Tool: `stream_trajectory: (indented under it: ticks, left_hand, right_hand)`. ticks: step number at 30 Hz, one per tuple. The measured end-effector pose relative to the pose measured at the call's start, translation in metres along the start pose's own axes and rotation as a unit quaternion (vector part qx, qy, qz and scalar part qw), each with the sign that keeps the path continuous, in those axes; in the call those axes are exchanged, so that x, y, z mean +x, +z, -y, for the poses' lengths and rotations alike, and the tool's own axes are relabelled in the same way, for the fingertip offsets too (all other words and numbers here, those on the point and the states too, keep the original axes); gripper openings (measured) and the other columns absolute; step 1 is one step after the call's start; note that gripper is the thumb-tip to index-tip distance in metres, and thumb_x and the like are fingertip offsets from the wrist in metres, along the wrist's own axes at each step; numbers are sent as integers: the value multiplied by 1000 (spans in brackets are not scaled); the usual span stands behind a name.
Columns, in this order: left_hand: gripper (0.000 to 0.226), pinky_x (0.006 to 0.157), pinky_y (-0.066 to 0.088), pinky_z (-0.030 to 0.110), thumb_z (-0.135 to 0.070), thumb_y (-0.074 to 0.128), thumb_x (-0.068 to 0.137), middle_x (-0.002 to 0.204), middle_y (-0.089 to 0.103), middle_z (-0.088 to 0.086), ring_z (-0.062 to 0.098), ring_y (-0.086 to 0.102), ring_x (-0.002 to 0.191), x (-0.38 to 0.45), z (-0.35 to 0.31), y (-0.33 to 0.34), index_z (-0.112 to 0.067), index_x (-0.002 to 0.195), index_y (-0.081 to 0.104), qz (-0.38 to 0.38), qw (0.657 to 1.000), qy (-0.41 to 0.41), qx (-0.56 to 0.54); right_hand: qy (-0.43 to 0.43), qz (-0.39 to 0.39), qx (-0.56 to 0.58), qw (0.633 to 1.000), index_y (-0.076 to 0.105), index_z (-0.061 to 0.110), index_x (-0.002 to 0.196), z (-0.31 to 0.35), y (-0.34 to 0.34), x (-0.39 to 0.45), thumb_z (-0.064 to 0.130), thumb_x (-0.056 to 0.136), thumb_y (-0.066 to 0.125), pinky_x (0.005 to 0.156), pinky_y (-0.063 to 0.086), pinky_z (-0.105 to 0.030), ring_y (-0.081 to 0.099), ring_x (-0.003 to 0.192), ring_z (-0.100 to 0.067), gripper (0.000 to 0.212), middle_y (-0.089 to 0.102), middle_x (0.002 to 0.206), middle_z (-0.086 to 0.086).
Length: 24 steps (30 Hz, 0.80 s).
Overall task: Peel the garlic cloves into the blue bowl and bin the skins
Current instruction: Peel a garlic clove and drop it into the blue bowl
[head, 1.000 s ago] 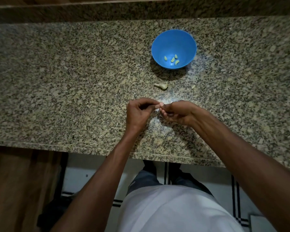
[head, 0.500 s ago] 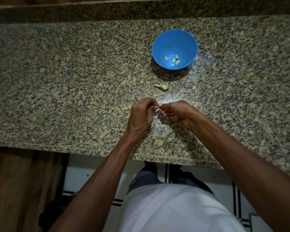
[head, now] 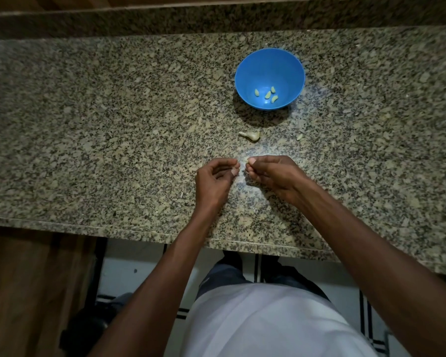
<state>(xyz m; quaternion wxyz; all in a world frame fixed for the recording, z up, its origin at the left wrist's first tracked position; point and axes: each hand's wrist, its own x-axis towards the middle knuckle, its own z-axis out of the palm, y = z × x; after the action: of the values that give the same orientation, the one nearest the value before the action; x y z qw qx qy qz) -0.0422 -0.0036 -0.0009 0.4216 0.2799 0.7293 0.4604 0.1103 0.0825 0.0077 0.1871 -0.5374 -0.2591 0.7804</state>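
Above the near middle of a speckled granite desk (head: pixel 113 140), two bare hands hover close together, just apart, with both forearms reaching in from the bottom edge. The left hand (head: pixel 214 180) is curled, thumb and forefinger pinched together on a thin wisp of skin (head: pixel 234 168). The right hand (head: pixel 271 173) is turned knuckles-up, its fingers (head: pixel 252 161) pinched shut on a small pale bit, likely a clove (head: pixel 247 159), though it is mostly hidden. Farther back on the desk, slightly to the right, stands a blue bowl (head: pixel 268 65) with four small peeled cloves (head: pixel 267 94) lying loose in its bottom. Between the bowl and the hands lies a pale unpeeled garlic piece (head: pixel 250 135), resting flat on the desk. To its right sits a small scrap (head: pixel 299 136); whether it is skin or clove is unclear. Below the desk edge, a white shirt (head: pixel 268 320) and dark trousers (head: pixel 224 276) show over a tiled floor (head: pixel 129 264).
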Motion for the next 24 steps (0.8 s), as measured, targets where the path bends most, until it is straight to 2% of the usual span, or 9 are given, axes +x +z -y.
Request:
stream_trajectory:
  ticks: [4,7,13,17,19,21,22,24]
  left_hand:
    - [25,92,60,28,-8,74,93,120,73,-6,6,67,113,0,-3,1,-18,116,76,29,999,14,25]
    - [21,90,61,30,-17,79,90,111,77,-5,9,71,106,-2,-6,2,-16,111,78,42,999,31,-1]
    - [15,78,61,25,-11,80,89,98,79,0,11,76,93,-2,-9,1,-8,103,79,12,999,29,-14]
    - [14,85,63,32,-11,77,91,103,79,1,14,75,99,-1,-4,-2,-8,105,79,13,999,35,-14]
    - [14,88,63,34,-9,76,92,107,78,3,17,75,103,-4,-3,-2,-7,106,78,12,999,31,-29]
    - [14,87,63,33,-6,75,92,108,78,4,17,74,103,-5,-3,-2,-6,106,78,10,999,30,-34]
    - [14,86,63,31,-5,75,92,108,78,3,16,75,102,-6,-2,-2,-8,105,78,9,999,30,-34]
    - [14,86,63,31,-4,75,91,107,78,2,14,75,101,-7,-3,-2,-9,105,78,8,999,30,-34]
  right_hand:
    - [-52,-3,-44,998,73,-9,110,-4,2,-3,1,95,71,78,63,-24,73,82,-17,18,76,96,-16]
    - [-100,-2,-94,990,73,-9,112,-6,5,-7,3,94,73,79,62,-23,74,81,-15,21,76,101,-21]
    - [-163,-31,-147,975,74,-1,109,-9,9,-8,9,94,75,80,62,-26,76,89,-22,17,78,99,-17]
    - [-170,-35,-153,973,74,1,110,-8,8,-9,9,98,71,79,61,-25,75,88,-20,15,77,99,-14]
    - [-170,-36,-176,969,74,4,110,-9,4,-8,6,101,66,82,63,-29,76,93,-23,12,77,100,-12]
    - [-195,-40,-238,951,76,9,111,-10,2,-7,4,104,59,85,63,-35,75,98,-23,19,78,105,-7]
    - [-210,-42,-275,937,77,13,113,-10,1,-7,6,104,59,85,63,-34,75,101,-19,22,78,112,-3]
    - [-226,-36,-301,926,77,17,118,-9,2,-10,12,102,65,80,61,-24,72,107,-12,21,75,123,1]
